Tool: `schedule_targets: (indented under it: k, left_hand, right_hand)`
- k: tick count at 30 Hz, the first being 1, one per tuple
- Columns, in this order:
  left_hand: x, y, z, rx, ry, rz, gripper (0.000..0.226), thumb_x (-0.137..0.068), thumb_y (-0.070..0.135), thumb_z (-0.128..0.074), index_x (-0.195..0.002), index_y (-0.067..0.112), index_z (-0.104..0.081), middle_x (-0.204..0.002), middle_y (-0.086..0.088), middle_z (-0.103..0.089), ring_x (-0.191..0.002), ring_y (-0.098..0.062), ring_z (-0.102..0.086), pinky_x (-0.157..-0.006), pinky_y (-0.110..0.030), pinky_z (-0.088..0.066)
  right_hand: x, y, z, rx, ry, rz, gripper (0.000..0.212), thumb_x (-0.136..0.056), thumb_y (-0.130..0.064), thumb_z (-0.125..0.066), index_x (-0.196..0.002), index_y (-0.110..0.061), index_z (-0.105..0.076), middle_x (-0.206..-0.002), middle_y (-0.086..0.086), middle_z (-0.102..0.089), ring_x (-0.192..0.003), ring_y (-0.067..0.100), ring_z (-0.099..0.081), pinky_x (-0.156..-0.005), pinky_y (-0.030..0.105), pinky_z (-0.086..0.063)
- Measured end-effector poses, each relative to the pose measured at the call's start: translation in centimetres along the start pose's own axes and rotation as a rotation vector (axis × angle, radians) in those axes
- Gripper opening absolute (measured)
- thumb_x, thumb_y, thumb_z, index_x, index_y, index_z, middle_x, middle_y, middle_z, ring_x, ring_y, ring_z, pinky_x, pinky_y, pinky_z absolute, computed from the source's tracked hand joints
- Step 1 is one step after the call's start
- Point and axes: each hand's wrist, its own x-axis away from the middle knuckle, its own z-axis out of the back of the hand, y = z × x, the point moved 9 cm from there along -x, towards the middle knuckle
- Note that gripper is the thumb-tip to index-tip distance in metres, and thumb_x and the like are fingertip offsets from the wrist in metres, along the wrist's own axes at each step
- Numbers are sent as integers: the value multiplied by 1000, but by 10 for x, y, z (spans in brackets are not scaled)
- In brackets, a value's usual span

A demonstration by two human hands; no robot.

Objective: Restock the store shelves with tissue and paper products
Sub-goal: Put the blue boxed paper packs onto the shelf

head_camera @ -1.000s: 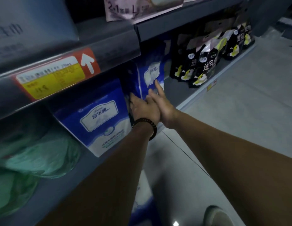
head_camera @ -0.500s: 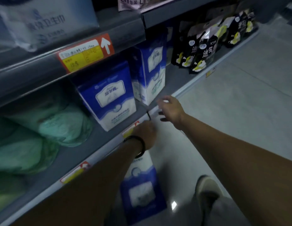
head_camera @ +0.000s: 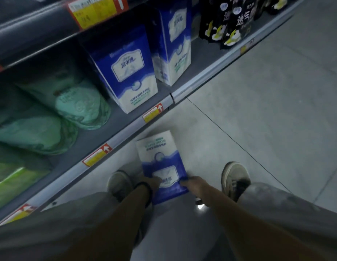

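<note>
Both hands are dropping from the bottom shelf to the tissue pack, which is lying on the floor.
The right hand is curling round the pack's near right edge. The left hand is touching its left edge, but its fingers are blurring, so its grip is unclear. Beyond, two matching packs are standing at the shelf's front edge, the farther one cut off at the top.

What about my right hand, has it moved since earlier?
Yes: right hand dropped from the shelved blue tissue pack, below the shelf edge, onto the floor pack.

Left grip, right grip: low, curled.
</note>
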Motion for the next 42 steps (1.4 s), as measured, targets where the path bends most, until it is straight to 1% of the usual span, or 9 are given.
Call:
schedule_targets:
  k: [7,14,19,21,25,29,32,34,42]
  left_hand:
    - [3,11,5,202,101,-68,55,-89,0,-74,-140,-4,-52,-135,-23,-63,-120,-42,-63,-93,-51,-54]
    - [82,78,16,152,8,-230,39,-90,18,-76,-125,11,-59,-117,-12,-69,-88,-25,-69,-67,-35,-57]
    - [131,118,25,93,-15,-507,36,-107,10,-47,-141,10,-58,-126,-13,-66,-99,-34,-67,-80,-41,-57]
    - [154,125,38,55,63,-718,48,-100,6,-59,-143,26,-53,-127,-6,-65,-108,-31,-63,-79,-36,-53]
    - [212,154,16,-356,111,-1052,135,-58,19,-101,-165,25,-18,-166,-1,-28,-148,-18,-30,-113,-37,-34]
    - [250,189,-3,-290,131,-1184,109,-57,40,-100,-148,29,-42,-146,4,-52,-134,-11,-54,-109,-44,-54]
    - [261,210,-5,-106,59,-1151,89,-61,30,-101,-134,34,-49,-125,18,-63,-110,12,-62,-81,-10,-56]
    - [264,226,-4,-29,24,-1131,89,-63,20,-100,-132,38,-46,-120,22,-62,-103,15,-60,-77,-5,-49]
    - [236,332,-16,88,53,-1024,97,-52,28,-103,-134,32,-50,-127,10,-69,-112,-15,-69,-104,-43,-56]
  right_hand:
    - [-4,-13,5,-365,66,83,48,-95,-20,-77,-132,-13,-46,-114,11,-69,-97,27,-75,-91,48,-64]
    - [52,-59,50,-482,156,139,43,-101,-25,-69,-132,-15,-40,-109,12,-61,-83,25,-66,-54,35,-55]
    - [108,-88,85,-541,51,242,29,-99,-37,-62,-114,-17,-75,-94,16,-80,-56,24,-70,-40,25,-51]
    - [134,-95,106,-526,72,221,28,-98,-41,-60,-93,-17,-72,-71,9,-76,-45,22,-67,-42,24,-53]
    - [177,-120,152,-349,191,178,36,-85,-53,-69,-91,-18,-66,-73,8,-75,-61,25,-70,-71,31,-54]
    - [212,-146,187,-234,261,202,53,-88,-65,-66,-107,-15,-68,-85,10,-80,-84,27,-73,-81,40,-55]
    - [227,-159,209,-243,236,263,63,-91,-74,-60,-115,-15,-67,-103,11,-75,-86,28,-72,-81,40,-59]
    - [233,-170,224,-298,223,383,59,-96,-74,-53,-109,-18,-66,-102,13,-71,-88,33,-72,-94,47,-59]
    - [175,-188,244,-730,182,524,71,-98,-80,-38,-152,-36,-47,-132,17,-61,-115,44,-66,-99,62,-57]
